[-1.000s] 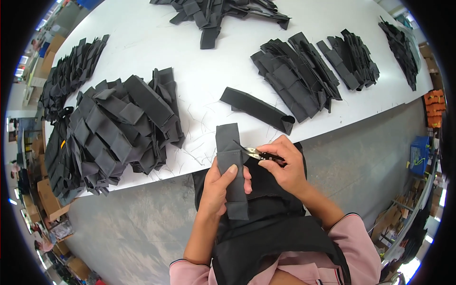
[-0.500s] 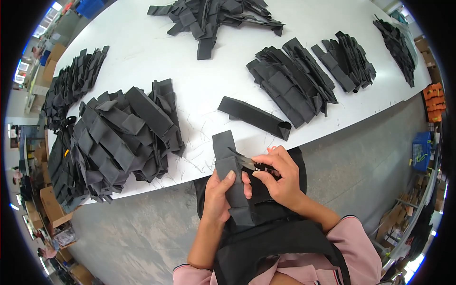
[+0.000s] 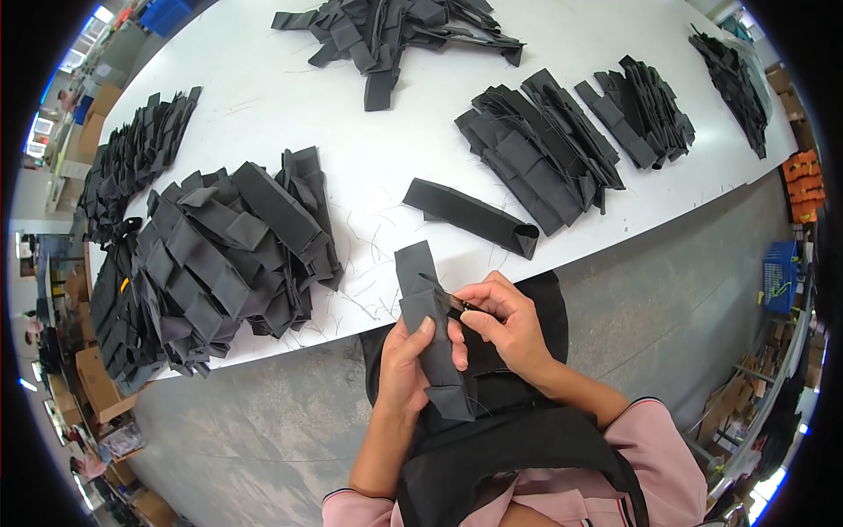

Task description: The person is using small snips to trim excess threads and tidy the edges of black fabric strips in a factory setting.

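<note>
A dark grey folded fabric strip (image 3: 416, 270) is pinched in my left hand (image 3: 404, 364), thumb on top and fingers behind it. It stands over the table's near edge, slanting toward my lap. My right hand (image 3: 516, 332) is closed around small thread snips (image 3: 457, 302). Their blade tips touch the strip's right edge, just above my left thumb; the handles are mostly hidden by my fingers. A single similar strip (image 3: 465, 213) lies on the white table (image 3: 373, 167) just beyond my hands.
To the left is a big heap of strips (image 3: 224, 250), with a smaller bundle (image 3: 154, 132) behind it. More stacks (image 3: 540, 154) lie on the right, and a loose pile (image 3: 386, 39) at the far side. Cut thread ends are scattered on the table. A blue basket (image 3: 779, 277) stands far right.
The snips have closed up, with my right fingers drawn tighter around their handles. The held strip has shifted very slightly, and a loose thread now shows near its lower end.
</note>
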Demonstrator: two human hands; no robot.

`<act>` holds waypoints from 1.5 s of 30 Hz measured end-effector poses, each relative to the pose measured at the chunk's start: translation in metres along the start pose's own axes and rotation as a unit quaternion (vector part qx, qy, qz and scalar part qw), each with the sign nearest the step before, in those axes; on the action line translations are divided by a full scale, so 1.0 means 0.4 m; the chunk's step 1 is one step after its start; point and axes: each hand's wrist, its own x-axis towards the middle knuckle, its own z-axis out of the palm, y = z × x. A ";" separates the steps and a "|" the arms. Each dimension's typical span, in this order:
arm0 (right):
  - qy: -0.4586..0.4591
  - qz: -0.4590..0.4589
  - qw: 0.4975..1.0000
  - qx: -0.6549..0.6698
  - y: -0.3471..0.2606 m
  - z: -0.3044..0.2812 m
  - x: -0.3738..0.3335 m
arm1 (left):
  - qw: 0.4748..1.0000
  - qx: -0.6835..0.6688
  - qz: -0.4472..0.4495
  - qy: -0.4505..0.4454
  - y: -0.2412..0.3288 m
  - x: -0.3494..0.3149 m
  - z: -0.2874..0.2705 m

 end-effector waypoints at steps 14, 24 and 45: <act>0.066 0.072 0.988 0.123 0.015 0.011 -0.015 | 0.998 -0.055 -0.017 0.010 -0.018 0.009 0.004; -0.079 0.045 0.995 -0.038 -0.025 0.001 0.051 | 0.979 0.198 0.038 0.040 -0.026 0.006 -0.017; -0.048 -0.072 0.982 -0.166 0.006 0.012 0.057 | 0.968 0.250 -0.005 0.033 -0.012 0.009 -0.016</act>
